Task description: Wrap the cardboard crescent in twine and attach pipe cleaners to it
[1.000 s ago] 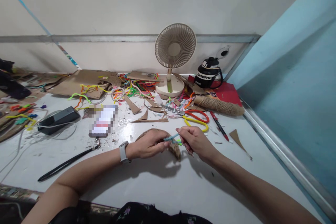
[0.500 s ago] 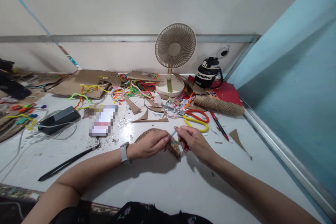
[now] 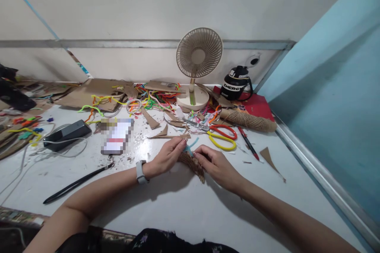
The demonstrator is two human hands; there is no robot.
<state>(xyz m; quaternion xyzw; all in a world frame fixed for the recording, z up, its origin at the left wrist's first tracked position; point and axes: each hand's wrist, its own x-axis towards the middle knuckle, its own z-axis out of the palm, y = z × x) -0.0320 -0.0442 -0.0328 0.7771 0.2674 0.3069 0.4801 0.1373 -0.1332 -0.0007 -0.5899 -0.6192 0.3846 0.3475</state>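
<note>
My left hand point(image 3: 170, 155), with a grey watch band at the wrist, pinches a light-blue pipe cleaner point(image 3: 194, 143) at the upper edge of a curved brown piece wound with twine point(image 3: 192, 166). Opposite it, my right hand point(image 3: 216, 165) is closed, thumb and finger pressed where the pipe cleaner crosses the twine-wound piece. One blue end sticks up between the hands. The piece's right end slants down toward the tabletop; its left part is hidden behind my left hand.
Scissors point(image 3: 221, 136) with red and yellow handles lie beyond my hands, near a marker point(image 3: 248, 143) and a twine roll point(image 3: 247, 119). Behind are a fan point(image 3: 198, 55), a black jug point(image 3: 233, 85), cardboard scraps and colourful pipe cleaners. A phone point(image 3: 117, 136) and power bank point(image 3: 67, 135) lie left.
The twine-wound piece has turned, its left part swinging out of sight. My left hand has shifted up, and my right hand has come down onto the piece. More blue pipe cleaner shows.
</note>
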